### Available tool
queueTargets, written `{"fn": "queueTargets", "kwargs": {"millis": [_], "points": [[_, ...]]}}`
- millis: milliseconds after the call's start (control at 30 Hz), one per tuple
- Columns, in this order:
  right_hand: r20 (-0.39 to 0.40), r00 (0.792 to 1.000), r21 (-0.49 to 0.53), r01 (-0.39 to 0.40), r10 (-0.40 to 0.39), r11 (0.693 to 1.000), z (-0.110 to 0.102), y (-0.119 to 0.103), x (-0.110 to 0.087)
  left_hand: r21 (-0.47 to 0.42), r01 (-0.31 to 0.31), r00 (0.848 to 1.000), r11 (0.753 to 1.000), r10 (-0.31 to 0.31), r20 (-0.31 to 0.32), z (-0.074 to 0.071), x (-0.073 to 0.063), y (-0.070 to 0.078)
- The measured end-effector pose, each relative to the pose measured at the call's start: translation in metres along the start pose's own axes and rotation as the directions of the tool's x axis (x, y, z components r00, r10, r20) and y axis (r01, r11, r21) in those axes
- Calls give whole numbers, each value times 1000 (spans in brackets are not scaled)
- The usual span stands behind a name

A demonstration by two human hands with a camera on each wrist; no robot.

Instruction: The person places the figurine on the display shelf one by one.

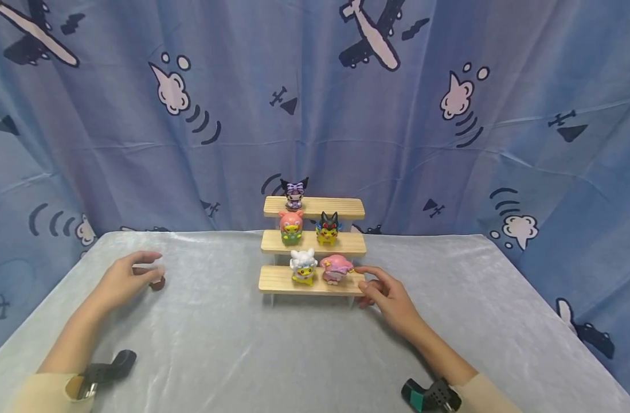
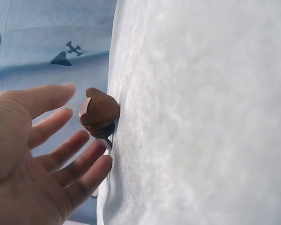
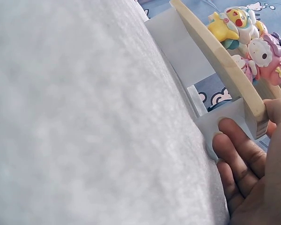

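My left hand (image 1: pixel 134 277) is at the left of the table, fingers spread and slightly bent. Right by its fingertips is a small brown rounded figurine (image 2: pixel 103 112) with a pale patch, partly covered by the hand in the head view. My right hand (image 1: pixel 389 298) grips the right end of the lowest board of a three-step wooden display stand (image 1: pixel 278 280), thumb and fingers about the board's corner. Near that hand sits a pink figurine (image 1: pixel 336 268). Beside it on the same board is a white-hooded yellow figurine (image 1: pixel 303 267).
A pink-hooded figurine (image 1: pixel 291 228) and a black-eared yellow figurine (image 1: pixel 327 228) stand on the middle board. A black-and-purple figurine (image 1: pixel 294 195) stands on the top board. A pale cloth covers the table (image 1: pixel 216 344); a blue patterned curtain (image 1: pixel 232 74) hangs behind it.
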State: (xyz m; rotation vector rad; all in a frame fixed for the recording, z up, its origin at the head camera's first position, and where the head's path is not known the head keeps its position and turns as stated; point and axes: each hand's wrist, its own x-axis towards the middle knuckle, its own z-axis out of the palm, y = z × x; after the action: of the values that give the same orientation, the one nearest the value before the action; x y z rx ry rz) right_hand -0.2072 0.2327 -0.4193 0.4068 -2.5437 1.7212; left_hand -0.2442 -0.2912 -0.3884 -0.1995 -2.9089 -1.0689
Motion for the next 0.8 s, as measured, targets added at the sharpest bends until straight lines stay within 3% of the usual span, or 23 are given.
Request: {"fn": "queueTargets", "kwargs": {"millis": [433,800], "points": [[-1,1000,-11,-5,5,1000,0,0,0,75,19,998,997,-23,54,-4,0,-10],[-4,1000,-14,-8,8,1000,0,2,1,107,11,999,994,-16,48,1,0,-7]]}}
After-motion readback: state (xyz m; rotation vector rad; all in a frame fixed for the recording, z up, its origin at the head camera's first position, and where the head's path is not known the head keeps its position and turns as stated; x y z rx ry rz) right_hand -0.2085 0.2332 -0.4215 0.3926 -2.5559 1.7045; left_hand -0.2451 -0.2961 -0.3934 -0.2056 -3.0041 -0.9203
